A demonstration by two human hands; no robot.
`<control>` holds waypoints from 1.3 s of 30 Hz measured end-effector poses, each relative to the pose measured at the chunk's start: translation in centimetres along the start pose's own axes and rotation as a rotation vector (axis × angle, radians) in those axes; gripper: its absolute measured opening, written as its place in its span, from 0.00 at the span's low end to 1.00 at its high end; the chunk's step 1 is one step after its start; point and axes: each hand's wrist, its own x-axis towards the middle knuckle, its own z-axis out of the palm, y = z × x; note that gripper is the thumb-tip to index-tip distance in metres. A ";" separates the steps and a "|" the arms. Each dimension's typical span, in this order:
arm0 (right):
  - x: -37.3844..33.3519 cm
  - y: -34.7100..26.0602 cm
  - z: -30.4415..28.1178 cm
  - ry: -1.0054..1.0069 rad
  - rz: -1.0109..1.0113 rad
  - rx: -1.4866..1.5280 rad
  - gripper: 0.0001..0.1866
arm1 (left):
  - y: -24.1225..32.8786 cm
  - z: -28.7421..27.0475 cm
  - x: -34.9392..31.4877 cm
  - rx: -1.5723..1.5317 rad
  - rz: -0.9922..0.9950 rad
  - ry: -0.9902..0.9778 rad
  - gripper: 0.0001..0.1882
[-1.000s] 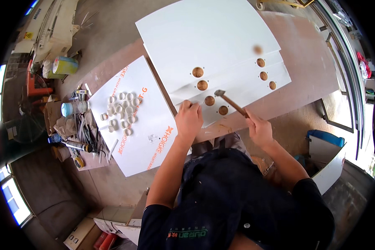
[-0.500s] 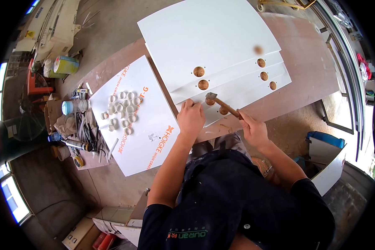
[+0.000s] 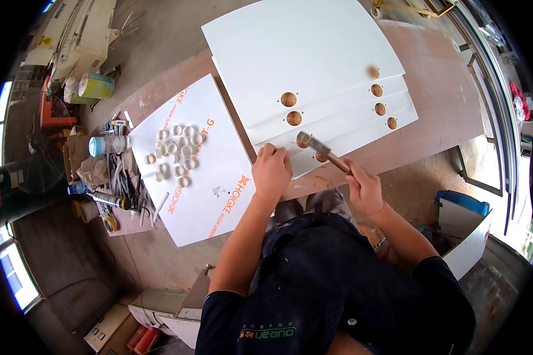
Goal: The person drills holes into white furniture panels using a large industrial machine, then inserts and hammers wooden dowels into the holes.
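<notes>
Several white panels (image 3: 302,53) lie stacked and staggered on the table, with round holes along their near parts. My right hand (image 3: 366,192) grips the handle of a hammer (image 3: 336,160). The metal head hangs over a hole in the lowest panel and partly hides it. At the near left corner of that panel, my left hand (image 3: 272,171) is closed with its fingers curled down; whatever they pinch is hidden beneath them. To its left lies a white board (image 3: 201,216) with orange print, carrying a cluster of short white rings (image 3: 173,148).
The brown table (image 3: 438,77) extends beyond the panels on the right. Tools, a caulking tube (image 3: 108,199), a tape roll (image 3: 109,223) and a clear jar (image 3: 103,146) crowd its left end. A white box-like cabinet piece (image 3: 465,236) stands at the right on the floor.
The hammer has turned in my right hand, and its head appears slightly higher above the panel. My left hand stays at the panel corner. The whole view has shifted a little.
</notes>
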 end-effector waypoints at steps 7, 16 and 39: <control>0.7 -0.2 -0.3 -0.251 0.160 -0.159 0.19 | -0.9 -0.6 -2.9 -0.085 0.028 0.063 0.05; 0.5 1.3 -1.9 -0.182 0.167 -0.031 0.16 | 2.2 1.2 -4.7 -0.166 -0.022 0.032 0.04; -4.3 6.9 -4.9 -0.264 0.300 -0.163 0.13 | 6.3 7.3 -2.0 -0.032 0.028 0.085 0.04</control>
